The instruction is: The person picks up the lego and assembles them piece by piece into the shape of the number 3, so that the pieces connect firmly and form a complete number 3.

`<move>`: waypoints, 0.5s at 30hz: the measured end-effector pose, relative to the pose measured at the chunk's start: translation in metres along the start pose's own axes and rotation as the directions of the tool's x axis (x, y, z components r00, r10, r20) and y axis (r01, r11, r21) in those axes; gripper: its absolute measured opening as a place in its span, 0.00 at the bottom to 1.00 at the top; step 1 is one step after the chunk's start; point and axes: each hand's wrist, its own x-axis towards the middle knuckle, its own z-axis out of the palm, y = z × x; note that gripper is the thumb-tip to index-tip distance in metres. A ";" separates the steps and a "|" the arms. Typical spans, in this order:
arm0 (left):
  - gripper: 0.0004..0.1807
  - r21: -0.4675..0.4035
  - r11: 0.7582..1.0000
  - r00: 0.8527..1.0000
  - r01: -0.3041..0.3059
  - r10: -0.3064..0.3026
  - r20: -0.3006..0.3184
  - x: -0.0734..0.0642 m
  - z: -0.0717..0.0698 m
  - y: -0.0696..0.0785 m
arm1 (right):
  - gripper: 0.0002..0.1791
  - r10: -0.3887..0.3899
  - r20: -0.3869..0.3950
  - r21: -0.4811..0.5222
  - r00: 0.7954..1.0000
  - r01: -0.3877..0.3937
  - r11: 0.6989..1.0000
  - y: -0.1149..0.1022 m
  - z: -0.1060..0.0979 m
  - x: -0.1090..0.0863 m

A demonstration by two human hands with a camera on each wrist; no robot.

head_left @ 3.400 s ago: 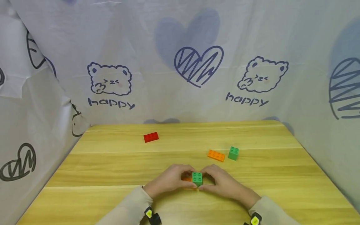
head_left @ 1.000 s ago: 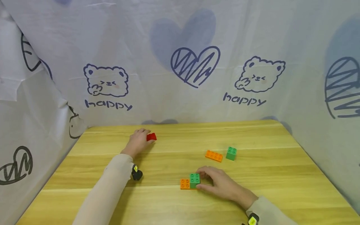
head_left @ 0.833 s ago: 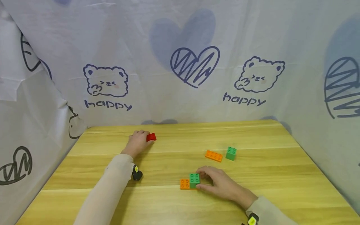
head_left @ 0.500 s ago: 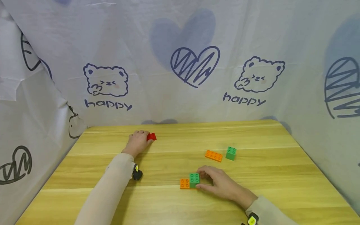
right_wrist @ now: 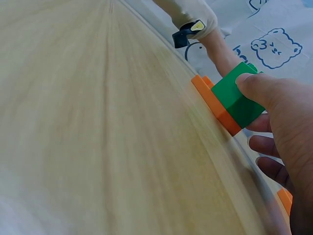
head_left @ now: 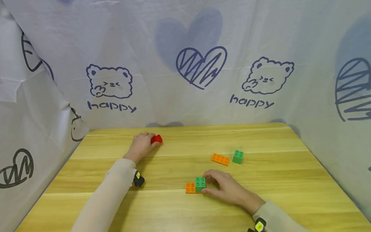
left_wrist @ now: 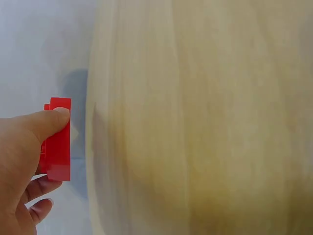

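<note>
Fingers, left hand (head_left: 140, 146): pinching red rectangular studded plastic brick (head_left: 157, 139) near far edge of yellow wood-grain table (head_left: 162, 212). Fingers, right hand (head_left: 225, 187): pinching green cube-shaped studded plastic brick (head_left: 200, 185), seated on right half of orange flat rectangular plastic brick (head_left: 190, 188). Beyond right hand: second orange flat rectangular brick (head_left: 220, 159), near second green cube-shaped brick (head_left: 238, 157)

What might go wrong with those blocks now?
The red block might slip: the left hand's grip pinches it near one end, close to the back edge of the table.

The green block in the right hand's grip could twist loose if tugged, since it covers only part of the orange block below.

That right hand might also bump the loose orange block or loose green block, just beyond it.
</note>
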 end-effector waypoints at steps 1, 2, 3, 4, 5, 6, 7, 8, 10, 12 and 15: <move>0.27 -0.002 1.000 1.000 -0.007 0.007 -0.010 0.000 -0.001 0.001 | 0.21 -0.004 -0.002 -0.001 1.000 0.004 1.000 0.000 0.000 0.000; 0.27 -0.003 1.000 1.000 -0.015 0.015 -0.021 -0.001 -0.002 0.002 | 0.21 -0.003 -0.003 -0.001 1.000 0.003 1.000 0.000 0.000 0.000; 0.27 -0.005 1.000 0.999 -0.022 0.021 -0.030 -0.002 -0.004 0.003 | 0.21 -0.001 -0.002 -0.001 1.000 0.001 1.000 0.001 0.000 0.000; 0.26 -0.008 1.000 0.999 -0.030 0.030 -0.040 -0.003 -0.005 0.005 | 0.21 -0.001 -0.001 -0.002 1.000 0.001 1.000 0.001 0.001 0.000; 0.26 -0.012 0.999 0.998 -0.037 0.036 -0.051 -0.004 -0.006 0.006 | 0.22 0.003 0.000 -0.003 1.000 -0.003 1.000 0.001 0.001 0.000; 0.25 -0.014 0.999 0.997 -0.046 0.045 -0.063 -0.005 -0.007 0.008 | 0.22 0.005 0.003 -0.004 1.000 -0.005 1.000 0.000 0.001 0.000; 0.25 -0.013 0.998 0.996 -0.057 0.056 -0.075 -0.006 -0.008 0.009 | 0.22 0.007 0.005 -0.003 1.000 -0.007 1.000 0.000 0.000 0.000; 0.25 -0.017 0.998 0.994 -0.067 0.065 -0.087 -0.007 -0.010 0.011 | 0.22 0.014 0.008 -0.003 1.000 -0.014 1.000 0.000 0.000 0.000; 0.24 -0.022 0.996 0.990 -0.088 0.086 -0.111 -0.009 -0.012 0.015 | 0.23 0.017 0.012 -0.003 1.000 -0.017 1.000 0.000 0.000 0.000; 0.24 -0.033 0.994 0.986 -0.108 0.103 -0.130 -0.012 -0.015 0.020 | 0.23 0.018 0.015 -0.005 1.000 -0.018 1.000 0.000 0.000 0.000; 0.24 -0.041 0.990 0.980 -0.135 0.127 -0.155 -0.017 -0.019 0.027 | 0.23 0.019 0.016 -0.006 1.000 -0.019 1.000 -0.001 -0.001 0.000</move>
